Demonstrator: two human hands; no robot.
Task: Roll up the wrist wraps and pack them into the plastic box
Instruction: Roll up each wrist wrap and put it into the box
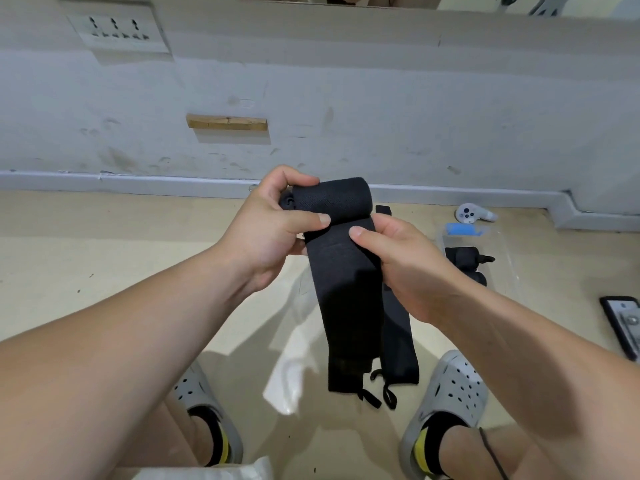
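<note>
Black wrist wrap [346,271] is half rolled in the air: left hand [273,230] curled round the roll, right hand [408,268] pinching the loose tail. Slack tension could let it unwind before it reaches the plastic box [504,271] on the floor nearby

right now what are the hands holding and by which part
One black wrist wrap: left hand grips the rolled end, right hand pinches the flat strip just below it.
</note>
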